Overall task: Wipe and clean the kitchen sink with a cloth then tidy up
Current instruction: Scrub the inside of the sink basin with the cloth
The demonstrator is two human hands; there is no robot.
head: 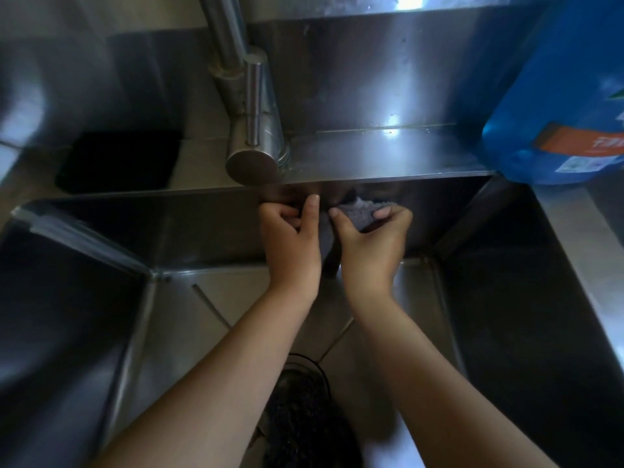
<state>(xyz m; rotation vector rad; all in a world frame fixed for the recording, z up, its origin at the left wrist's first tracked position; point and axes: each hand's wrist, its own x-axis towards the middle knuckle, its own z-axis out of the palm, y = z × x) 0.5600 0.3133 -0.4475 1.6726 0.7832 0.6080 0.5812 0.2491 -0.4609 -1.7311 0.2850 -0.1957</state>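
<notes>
Grey cloth (363, 214): soft, limp, likely wet; grip bunched edges.
Hands: left hand (292, 238) and right hand (374, 244) both clutch it against sink (202, 224) wall.

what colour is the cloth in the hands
Grey cloth, a speckled weave, seen in the head view.

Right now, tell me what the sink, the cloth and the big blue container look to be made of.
Sink: likely stainless steel, brushed; grey sheen and streaky reflections on its flat walls.
Cloth: soft grey textile, perhaps microfibre; fuzzy, matte, bunched between the left hand and right hand.
Blue container: probably translucent plastic; light glows through it, with a printed label.
</notes>
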